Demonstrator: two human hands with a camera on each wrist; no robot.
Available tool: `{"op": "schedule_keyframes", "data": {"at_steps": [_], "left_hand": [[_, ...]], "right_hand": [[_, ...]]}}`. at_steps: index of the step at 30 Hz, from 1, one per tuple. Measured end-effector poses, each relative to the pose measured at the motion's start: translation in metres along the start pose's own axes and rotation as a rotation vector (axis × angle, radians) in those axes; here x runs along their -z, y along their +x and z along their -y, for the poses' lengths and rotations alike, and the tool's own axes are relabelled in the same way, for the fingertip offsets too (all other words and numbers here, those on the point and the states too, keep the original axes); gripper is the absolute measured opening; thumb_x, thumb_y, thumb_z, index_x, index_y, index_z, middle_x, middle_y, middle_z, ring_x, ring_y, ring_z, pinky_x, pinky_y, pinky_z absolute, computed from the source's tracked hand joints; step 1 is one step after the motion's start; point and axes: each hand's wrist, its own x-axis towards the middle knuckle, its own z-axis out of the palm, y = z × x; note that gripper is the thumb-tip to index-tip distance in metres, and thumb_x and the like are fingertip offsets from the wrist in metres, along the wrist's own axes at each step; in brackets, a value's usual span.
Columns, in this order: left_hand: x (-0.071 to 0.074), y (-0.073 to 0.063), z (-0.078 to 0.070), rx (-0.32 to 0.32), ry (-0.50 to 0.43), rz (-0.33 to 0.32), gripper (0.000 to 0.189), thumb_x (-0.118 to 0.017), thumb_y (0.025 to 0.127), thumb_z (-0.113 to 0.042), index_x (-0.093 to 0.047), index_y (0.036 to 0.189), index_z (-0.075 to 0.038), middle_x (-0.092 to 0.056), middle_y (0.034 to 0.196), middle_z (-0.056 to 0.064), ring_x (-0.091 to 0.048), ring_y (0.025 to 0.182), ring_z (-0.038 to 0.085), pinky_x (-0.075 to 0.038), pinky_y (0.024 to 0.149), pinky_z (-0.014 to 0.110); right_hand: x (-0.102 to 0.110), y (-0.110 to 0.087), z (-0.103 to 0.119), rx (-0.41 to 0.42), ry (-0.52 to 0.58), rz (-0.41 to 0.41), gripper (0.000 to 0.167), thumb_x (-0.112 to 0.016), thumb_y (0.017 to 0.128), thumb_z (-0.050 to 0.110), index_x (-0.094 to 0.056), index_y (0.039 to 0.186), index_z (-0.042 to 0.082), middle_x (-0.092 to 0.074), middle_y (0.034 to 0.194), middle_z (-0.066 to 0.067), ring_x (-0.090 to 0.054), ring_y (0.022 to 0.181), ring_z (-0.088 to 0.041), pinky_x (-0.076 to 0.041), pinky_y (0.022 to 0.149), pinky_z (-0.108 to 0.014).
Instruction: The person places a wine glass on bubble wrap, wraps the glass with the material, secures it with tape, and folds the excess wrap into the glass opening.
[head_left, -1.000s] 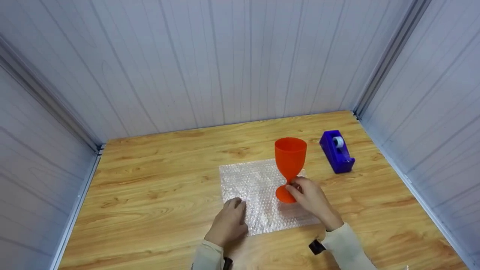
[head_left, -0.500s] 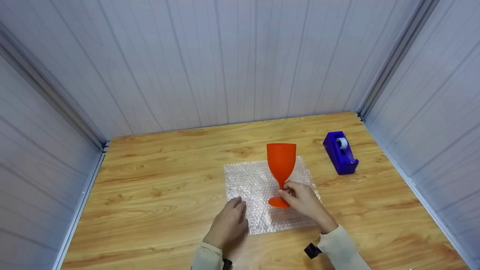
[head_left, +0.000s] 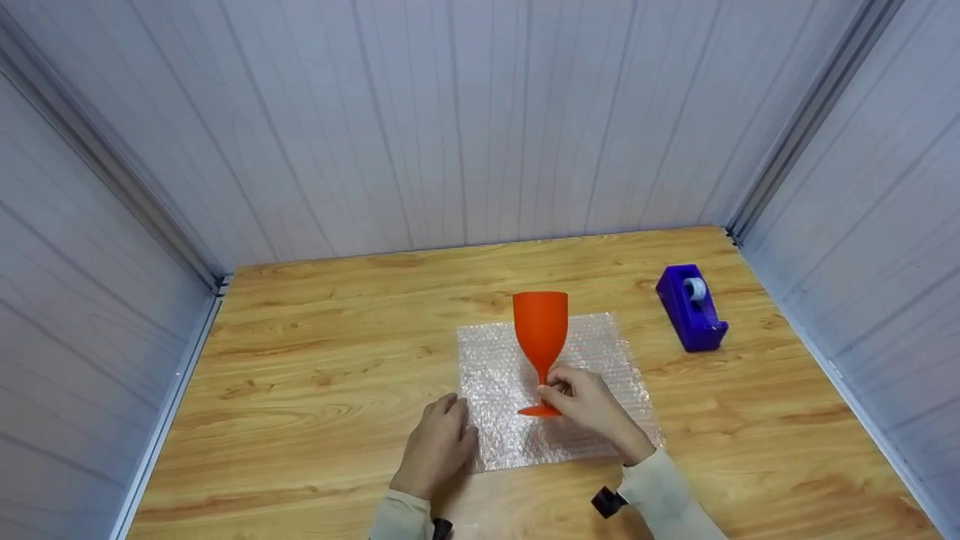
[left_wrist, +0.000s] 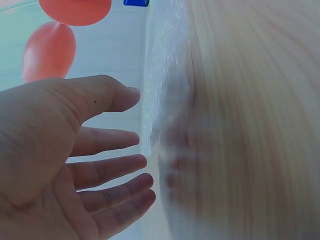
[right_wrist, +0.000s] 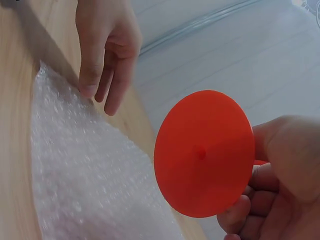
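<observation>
An orange goblet [head_left: 541,326] is upright above the bubble wrap sheet [head_left: 495,420] in the head view. My right hand [head_left: 589,405] pinches its stem between thumb and fingers. In the right wrist view the goblet's round foot [right_wrist: 202,155] faces the camera, raised off the bubble wrap [right_wrist: 90,170], and hides most of the stem. At the sheet's left edge is my left hand [head_left: 435,446], fingers relaxed and holding nothing. The left wrist view shows that hand [left_wrist: 75,150] with fingers extended and spread, fingertips near the bubble wrap's edge.
A blue tape dispenser [head_left: 688,307] with a roll of clear tape stands to the right of the sheet on the wooden table [head_left: 322,375]. Pale panel walls [head_left: 480,120] close off the back and both sides.
My right hand has carried the goblet left and slightly nearer, bringing it from tilted to upright. The left hand stays beside the sheet's left edge. The head view has shifted slightly.
</observation>
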Motion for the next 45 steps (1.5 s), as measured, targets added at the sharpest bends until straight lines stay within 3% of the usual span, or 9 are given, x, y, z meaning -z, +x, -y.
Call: {"op": "schedule_keyframes", "data": {"at_steps": [12, 17, 25, 37, 45], "left_hand": [[0.003, -0.003, 0.006, 0.026, -0.008, -0.007, 0.043, -0.068, 0.094, -0.019, -0.061, 0.126, 0.009, -0.058, 0.127, 0.027, -0.057, 0.116, 0.042, -0.048, 0.096, 0.054], [0.003, -0.004, 0.007, 0.039, -0.009, -0.011, 0.041, -0.068, 0.094, -0.019, -0.063, 0.124, 0.009, -0.059, 0.126, 0.026, -0.057, 0.115, 0.041, -0.049, 0.096, 0.054], [0.004, -0.005, 0.01, 0.026, -0.008, -0.025, 0.033, -0.065, 0.096, -0.015, -0.065, 0.118, 0.01, -0.059, 0.125, 0.027, -0.058, 0.115, 0.042, -0.048, 0.097, 0.054], [0.004, -0.006, 0.014, 0.036, -0.024, -0.023, 0.03, -0.058, 0.099, -0.012, -0.065, 0.119, 0.01, -0.061, 0.124, 0.024, -0.058, 0.114, 0.041, -0.048, 0.097, 0.053], [0.009, 0.002, 0.013, 0.07, -0.061, -0.004, 0.028, -0.057, 0.101, -0.016, -0.067, 0.114, 0.006, -0.065, 0.113, 0.019, -0.063, 0.105, 0.036, -0.052, 0.091, 0.052]], "right_hand": [[-0.031, 0.015, 0.002, -0.069, 0.087, 0.096, 0.018, -0.067, 0.096, 0.014, -0.067, 0.08, 0.006, -0.06, 0.073, 0.004, -0.051, 0.065, -0.009, -0.044, 0.06, -0.024], [-0.042, 0.022, 0.001, -0.06, 0.071, 0.133, 0.02, -0.067, 0.096, 0.016, -0.067, 0.081, 0.002, -0.059, 0.072, 0.004, -0.05, 0.065, -0.01, -0.043, 0.061, -0.025], [-0.06, 0.031, -0.001, -0.096, 0.04, 0.173, 0.022, -0.066, 0.095, 0.015, -0.064, 0.075, 0.007, -0.055, 0.068, 0.006, -0.047, 0.06, -0.008, -0.042, 0.057, -0.025], [-0.07, 0.04, -0.002, -0.141, 0.019, 0.222, 0.022, -0.066, 0.095, 0.019, -0.062, 0.074, 0.013, -0.052, 0.066, 0.007, -0.045, 0.06, -0.008, -0.039, 0.056, -0.025], [-0.073, 0.043, -0.006, -0.147, 0.029, 0.229, 0.021, -0.066, 0.094, 0.019, -0.062, 0.075, 0.01, -0.052, 0.068, 0.006, -0.046, 0.062, -0.01, -0.041, 0.06, -0.028]]}}
